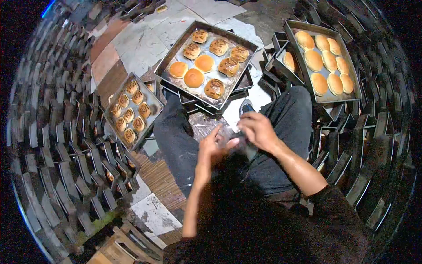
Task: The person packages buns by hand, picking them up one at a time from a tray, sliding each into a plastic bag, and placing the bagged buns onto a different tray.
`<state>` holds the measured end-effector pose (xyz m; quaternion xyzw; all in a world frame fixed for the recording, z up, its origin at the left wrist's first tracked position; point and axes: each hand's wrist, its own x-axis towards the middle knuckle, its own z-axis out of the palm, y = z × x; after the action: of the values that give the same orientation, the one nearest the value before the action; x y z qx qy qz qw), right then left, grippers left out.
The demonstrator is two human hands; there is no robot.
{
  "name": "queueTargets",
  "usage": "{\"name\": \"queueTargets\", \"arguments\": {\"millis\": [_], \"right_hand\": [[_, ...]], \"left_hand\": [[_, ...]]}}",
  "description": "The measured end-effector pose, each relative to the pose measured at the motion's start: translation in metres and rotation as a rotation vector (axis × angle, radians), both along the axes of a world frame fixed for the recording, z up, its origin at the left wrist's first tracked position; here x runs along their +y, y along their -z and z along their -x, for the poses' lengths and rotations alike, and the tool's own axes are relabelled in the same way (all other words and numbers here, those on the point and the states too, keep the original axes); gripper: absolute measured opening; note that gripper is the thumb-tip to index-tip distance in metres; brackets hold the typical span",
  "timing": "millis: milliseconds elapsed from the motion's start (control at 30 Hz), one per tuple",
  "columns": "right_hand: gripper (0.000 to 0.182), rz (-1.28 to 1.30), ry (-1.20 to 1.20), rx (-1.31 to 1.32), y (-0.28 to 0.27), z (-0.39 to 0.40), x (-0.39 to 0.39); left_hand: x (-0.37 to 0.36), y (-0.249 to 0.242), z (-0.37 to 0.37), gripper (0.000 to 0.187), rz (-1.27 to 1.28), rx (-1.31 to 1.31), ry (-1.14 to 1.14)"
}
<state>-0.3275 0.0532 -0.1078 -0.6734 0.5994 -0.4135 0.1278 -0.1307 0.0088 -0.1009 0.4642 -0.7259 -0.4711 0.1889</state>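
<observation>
- left hand (pixel 213 143), right hand (pixel 260 132): near middle, between the knees, fingers bent; blur hides their grip, i can't tell if it's closed.
- seemingly clear film (pixel 227 133): between the hands, too blurred to be sure.
- buns (pixel 194 78): beyond them, in the far middle tray (pixel 198 94); three smooth, glossy golden-brown, six streaked dark.

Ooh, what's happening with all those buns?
Someone is sitting with their left hand and right hand between their knees, at something blurry and see-through; I can't tell what. The middle tray has six buns with dark lines and three plain buns. The left tray has only lined buns, and the right tray only plain ones.
</observation>
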Motion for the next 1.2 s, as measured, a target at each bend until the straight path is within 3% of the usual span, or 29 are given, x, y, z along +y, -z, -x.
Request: {"name": "queueTargets", "arguments": {"millis": [67,100,133,167,200,267,300,400,433,467,500,567,600,667,700,767,833,867,933,967,1000,1033,1067,1100,1200], "right_hand": [[0.009,-0.085,0.239,-0.284,-0.031,0.01,-0.006],[0.01,-0.099,0.293,-0.448,-0.035,0.014,-0.013],[0.012,-0.116,0.344,-0.612,-0.038,0.016,-0.021],[0.015,-0.177,0.351,-0.832,-0.04,0.008,-0.027],[0.013,-0.213,0.323,-0.833,-0.046,0.0,-0.032],[0.011,-0.157,0.196,-0.622,-0.058,-0.019,-0.046],[0.009,-0.136,0.163,-0.588,-0.063,-0.032,-0.058],[0.016,-0.155,-0.028,-0.516,-0.034,-0.043,-0.12],[0.027,-0.351,-0.109,-0.525,-0.012,-0.036,-0.151],[0.037,-0.629,-0.038,-0.519,0.016,-0.027,-0.188],[0.039,-0.78,0.028,-0.498,0.053,-0.015,-0.23],[0.062,-0.842,0.166,-0.013,0.11,0.008,-0.303],[0.064,-0.747,0.138,0.087,0.172,0.035,-0.339],[0.054,-0.473,0.28,0.235,0.245,0.06,-0.392],[0.048,-0.665,0.213,0.164,0.272,0.084,-0.422],[0.051,-0.865,0.151,0.067,0.289,0.089,-0.447],[0.055,-0.965,0.229,-0.107,0.21,0.044,-0.435],[0.05,-0.757,0.064,0.121,0.229,0.056,-0.436],[0.046,-0.513,0.054,0.378,0.196,0.033,-0.399],[0.047,-0.551,0.066,0.262,0.214,0.048,-0.39],[0.044,-0.491,0.261,0.084,0.22,0.051,-0.377],[0.038,-0.683,0.41,-0.264,0.22,0.061,-0.361],[0.032,-0.65,0.573,-0.461,0.219,0.06,-0.348],[0.029,-0.573,0.738,-0.66,0.217,0.059,-0.336],[0.037,-0.216,0.918,-1.05,0.192,0.048,-0.304]], "left_hand": [[-0.015,0.012,-0.015,0.024,0.059,-0.01,0.073],[-0.02,0.007,-0.019,0.023,-0.109,0.148,0.005],[-0.021,0.004,-0.016,0.021,-0.362,0.501,-0.263],[-0.03,0.005,-0.02,0.018,-0.492,0.741,-0.38],[-0.04,0.007,-0.028,0.016,-0.627,0.982,-0.5],[-0.055,0.01,-0.035,0.017,-0.337,0.639,-0.79],[-0.059,-0.007,-0.037,0.018,-0.233,0.645,-0.868],[-0.075,0.011,-0.074,0.017,-0.05,0.573,-1.046],[-0.079,0.012,-0.086,0.018,-0.074,0.572,-1.093],[-0.082,0.017,-0.093,0.019,-0.101,0.57,-1.14],[-0.085,0.03,-0.092,0.02,-0.039,0.804,-1.122],[-0.086,0.038,-0.098,0.021,-0.129,0.702,-1.153],[-0.085,0.042,-0.105,0.022,-0.167,0.647,-1.167],[-0.073,0.065,-0.116,0.024,-0.042,0.326,-1.145],[-0.07,0.063,-0.113,0.025,-0.085,0.361,-1.154],[-0.067,0.06,-0.108,0.024,-0.135,0.396,-1.162],[-0.07,0.057,-0.107,0.023,-0.157,0.442,-1.176],[-0.072,0.055,-0.105,0.022,-0.171,0.466,-1.18],[-0.076,0.055,-0.101,0.02,-0.196,0.524,-1.198],[-0.078,0.054,-0.099,0.019,-0.227,0.599,-1.232],[-0.079,0.053,-0.097,0.018,-0.265,0.715,-1.28],[-0.078,0.053,-0.095,0.017,-0.293,0.825,-1.313],[-0.08,0.053,-0.094,0.017,-0.303,0.902,-1.32],[-0.078,0.056,-0.1,0.014,-0.325,0.885,-1.218],[-0.088,0.033,-0.094,0.013,-0.226,0.675,-1.162]]}}
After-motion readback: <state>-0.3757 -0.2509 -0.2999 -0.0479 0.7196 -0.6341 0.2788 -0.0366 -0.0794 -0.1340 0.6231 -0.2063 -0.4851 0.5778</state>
